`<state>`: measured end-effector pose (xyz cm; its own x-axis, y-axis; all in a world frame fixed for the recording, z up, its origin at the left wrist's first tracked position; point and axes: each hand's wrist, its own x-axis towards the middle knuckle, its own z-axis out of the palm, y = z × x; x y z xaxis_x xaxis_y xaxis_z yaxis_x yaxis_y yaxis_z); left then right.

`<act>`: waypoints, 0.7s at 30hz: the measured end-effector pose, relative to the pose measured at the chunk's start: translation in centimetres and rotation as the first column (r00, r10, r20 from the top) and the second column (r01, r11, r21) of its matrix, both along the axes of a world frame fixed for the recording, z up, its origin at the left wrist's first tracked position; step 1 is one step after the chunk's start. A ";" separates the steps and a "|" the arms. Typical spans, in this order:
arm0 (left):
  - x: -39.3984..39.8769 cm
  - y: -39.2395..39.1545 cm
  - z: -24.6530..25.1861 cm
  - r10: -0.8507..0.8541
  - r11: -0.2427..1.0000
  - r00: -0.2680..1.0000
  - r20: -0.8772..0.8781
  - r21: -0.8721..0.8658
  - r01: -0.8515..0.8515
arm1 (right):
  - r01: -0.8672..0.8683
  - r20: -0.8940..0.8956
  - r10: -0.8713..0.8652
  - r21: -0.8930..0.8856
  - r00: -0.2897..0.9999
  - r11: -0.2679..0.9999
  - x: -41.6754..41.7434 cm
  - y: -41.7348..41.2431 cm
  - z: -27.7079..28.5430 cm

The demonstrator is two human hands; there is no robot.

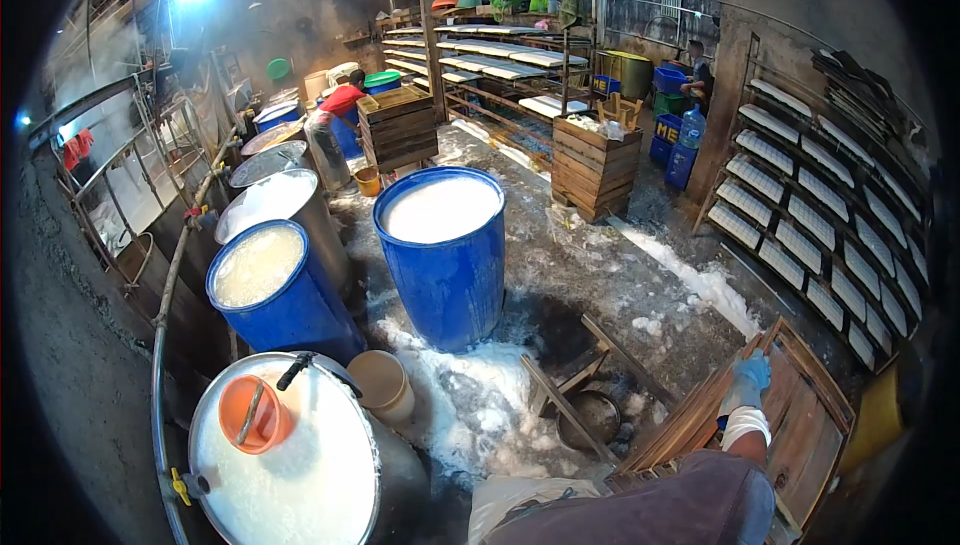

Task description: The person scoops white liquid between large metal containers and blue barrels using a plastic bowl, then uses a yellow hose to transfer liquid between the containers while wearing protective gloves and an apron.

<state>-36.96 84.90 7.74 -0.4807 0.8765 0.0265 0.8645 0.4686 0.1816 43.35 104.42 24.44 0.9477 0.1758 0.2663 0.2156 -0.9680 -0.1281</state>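
Note:
My right hand, in a light blue glove, rests on the near rim of a stack of shallow wooden frames at the lower right. Its fingers lie over the wood's edge; whether they grip is hard to tell. My left hand is out of view. Ahead stands a blue plastic drum full of white liquid. At lower left a large metal vat holds white liquid, with an orange bucket floating in it. A wooden stand sits on the floor beside the stack, above a round dark pan.
White foam covers parts of the wet floor. A second blue drum and a beige bucket stand left. Racks of white slabs line the right. A person in red bends beside wooden boxes; another person stands farther back.

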 end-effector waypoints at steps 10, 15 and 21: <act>-0.4 -0.4 -1.3 0.058 0.996 0.997 0.048 -0.066 -0.055 | -0.001 -0.052 0.002 0.013 0.999 1.000 0.2 0.1 0.3; -0.2 -0.3 -1.3 0.067 0.998 0.997 0.034 -0.024 -0.066 | 0.001 -0.058 0.000 0.015 0.998 1.000 0.1 0.0 0.3; -0.5 -0.5 -1.9 0.052 0.998 0.997 0.060 0.037 -0.054 | -0.010 -0.037 0.010 -0.006 0.999 1.000 -0.3 -0.1 0.4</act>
